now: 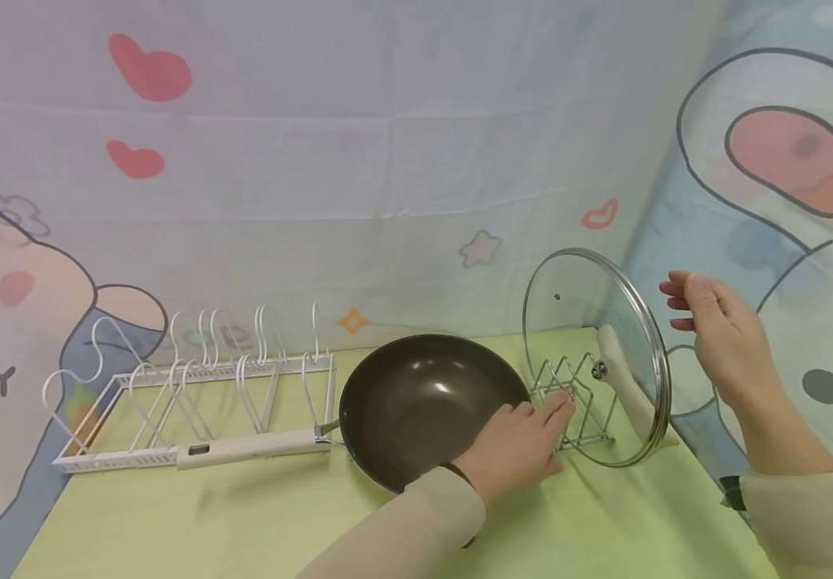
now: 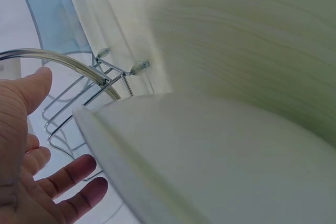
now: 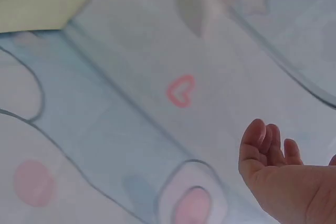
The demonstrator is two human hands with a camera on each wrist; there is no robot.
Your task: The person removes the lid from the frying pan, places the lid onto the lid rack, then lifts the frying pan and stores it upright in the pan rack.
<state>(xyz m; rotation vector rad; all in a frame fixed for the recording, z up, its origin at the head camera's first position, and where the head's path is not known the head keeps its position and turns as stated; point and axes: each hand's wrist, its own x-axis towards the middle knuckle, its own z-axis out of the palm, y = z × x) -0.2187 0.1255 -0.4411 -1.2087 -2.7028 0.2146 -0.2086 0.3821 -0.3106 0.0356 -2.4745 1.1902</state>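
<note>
My left hand point(image 1: 514, 446) reaches past the right edge of a dark wok point(image 1: 424, 394), its fingers by a small wire rack point(image 1: 590, 438). In the left wrist view, this hand's thumb and fingers point(image 2: 76, 177) are apart, near the rack's wires and the wok's pale outside. A glass lid point(image 1: 568, 314) with a steel rim stands upright in the wire rack, its long beige handle point(image 1: 622, 378) on the right side. Right of the lid, my right hand point(image 1: 735, 342) is raised with loosely bent fingers and holds nothing; it also appears in the right wrist view.
A white rack point(image 1: 221, 370) with several looped dividers stands at left on the light green table point(image 1: 243, 531). The wok's beige handle point(image 1: 250, 449) extends across its front edge. A cartoon-printed cloth point(image 1: 315, 177) hangs behind and to the right.
</note>
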